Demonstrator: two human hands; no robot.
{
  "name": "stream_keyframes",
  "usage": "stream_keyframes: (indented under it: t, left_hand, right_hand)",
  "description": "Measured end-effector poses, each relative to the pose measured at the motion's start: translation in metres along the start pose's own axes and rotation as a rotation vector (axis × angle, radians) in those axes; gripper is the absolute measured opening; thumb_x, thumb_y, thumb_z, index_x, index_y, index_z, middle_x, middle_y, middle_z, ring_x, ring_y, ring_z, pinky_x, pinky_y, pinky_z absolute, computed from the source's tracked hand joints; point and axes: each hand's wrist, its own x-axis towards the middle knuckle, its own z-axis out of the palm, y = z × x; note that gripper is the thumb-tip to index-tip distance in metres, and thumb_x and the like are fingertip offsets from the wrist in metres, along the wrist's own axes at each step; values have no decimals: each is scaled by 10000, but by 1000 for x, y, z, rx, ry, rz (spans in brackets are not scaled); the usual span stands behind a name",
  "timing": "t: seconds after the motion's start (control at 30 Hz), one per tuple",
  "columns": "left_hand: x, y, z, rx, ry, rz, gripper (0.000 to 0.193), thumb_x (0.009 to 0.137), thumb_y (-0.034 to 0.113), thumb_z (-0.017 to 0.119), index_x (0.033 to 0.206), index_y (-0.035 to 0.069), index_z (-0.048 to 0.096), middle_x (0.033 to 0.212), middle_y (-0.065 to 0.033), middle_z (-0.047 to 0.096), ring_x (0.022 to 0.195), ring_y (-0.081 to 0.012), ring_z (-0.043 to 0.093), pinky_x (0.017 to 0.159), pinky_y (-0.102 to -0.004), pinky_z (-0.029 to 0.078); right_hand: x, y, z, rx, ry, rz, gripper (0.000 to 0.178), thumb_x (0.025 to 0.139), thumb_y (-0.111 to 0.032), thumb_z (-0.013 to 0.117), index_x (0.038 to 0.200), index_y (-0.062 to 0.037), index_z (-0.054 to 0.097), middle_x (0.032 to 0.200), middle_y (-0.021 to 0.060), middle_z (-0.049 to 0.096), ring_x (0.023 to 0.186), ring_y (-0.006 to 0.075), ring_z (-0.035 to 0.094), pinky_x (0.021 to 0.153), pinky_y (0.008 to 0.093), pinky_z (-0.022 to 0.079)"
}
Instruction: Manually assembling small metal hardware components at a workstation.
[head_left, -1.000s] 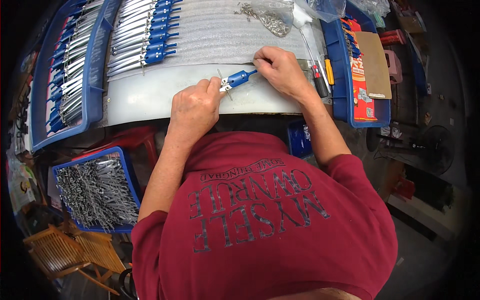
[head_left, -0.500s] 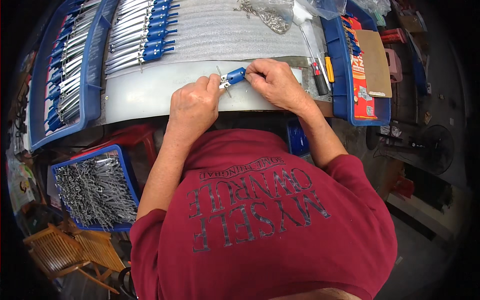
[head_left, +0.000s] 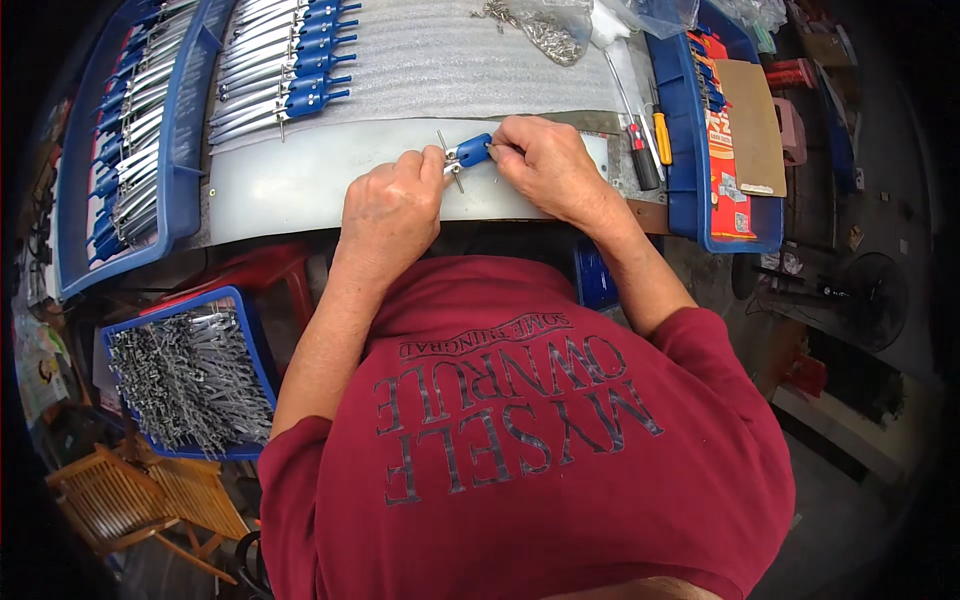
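Just above the white work plate [head_left: 290,180], I hold a tool with silver metal arms and a blue head [head_left: 473,150]; a thin metal pin crosses it. My left hand [head_left: 392,208] is closed around the metal arms, hiding most of their length. At the blue head's far right end my right hand [head_left: 552,172] is closed in a pinch, its fingertips covering the narrow tip. A row of similar blue-headed tools [head_left: 305,98] lies on the grey foam sheet [head_left: 430,75] at the back left.
A blue tray [head_left: 180,190] of similar tools stands left, another blue tray [head_left: 690,190] with cardboard right. Screwdrivers with red-black [head_left: 643,160] and yellow [head_left: 662,138] handles lie beside it. Small metal pins [head_left: 550,40] sit in a bag behind. A bin of metal parts [head_left: 190,380] is lower left.
Both hands and the tool have shifted very slightly to the right. The grip of each hand looks the same.
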Motion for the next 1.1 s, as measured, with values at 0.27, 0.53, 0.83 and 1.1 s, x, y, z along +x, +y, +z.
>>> stream_keyframes:
  t: [0.27, 0.53, 0.83, 1.1]
  left_hand:
    - [0, -1, 2, -3, -8, 15, 101, 717, 101, 524, 727, 35, 449, 572, -81, 472, 473, -211, 523, 416, -316, 427]
    - [0, -1, 1, -4, 1, 19, 82, 706, 79, 514, 731, 34, 451, 575, -85, 473, 475, -214, 524, 416, -320, 426]
    - [0, -2, -1, -73, 6, -20, 110, 713, 111, 540, 744, 33, 470, 590, -88, 497, 497, -232, 533, 432, -331, 428]
    - [-2, -3, -5, -203, 11, -37, 168, 702, 114, 577, 839, 44, 509, 624, -101, 502, 509, -286, 513, 438, -352, 404]
  right_hand:
    - [7, 0, -8, -24, -138, -67, 104, 706, -106, 533, 704, -3, 526, 611, 153, 510, 566, 295, 506, 519, 351, 394]
    - [7, 2, -5, -73, -81, -117, 114, 692, -109, 564, 689, -1, 526, 610, 153, 511, 569, 298, 507, 516, 347, 395]
    - [6, 4, -19, 10, -148, 40, 142, 720, -140, 577, 738, -1, 547, 610, 128, 522, 572, 256, 511, 534, 328, 404]
    - [-1, -1, -13, 66, -11, -80, 173, 768, -163, 547, 839, -8, 575, 683, 95, 550, 631, 210, 519, 588, 293, 408]
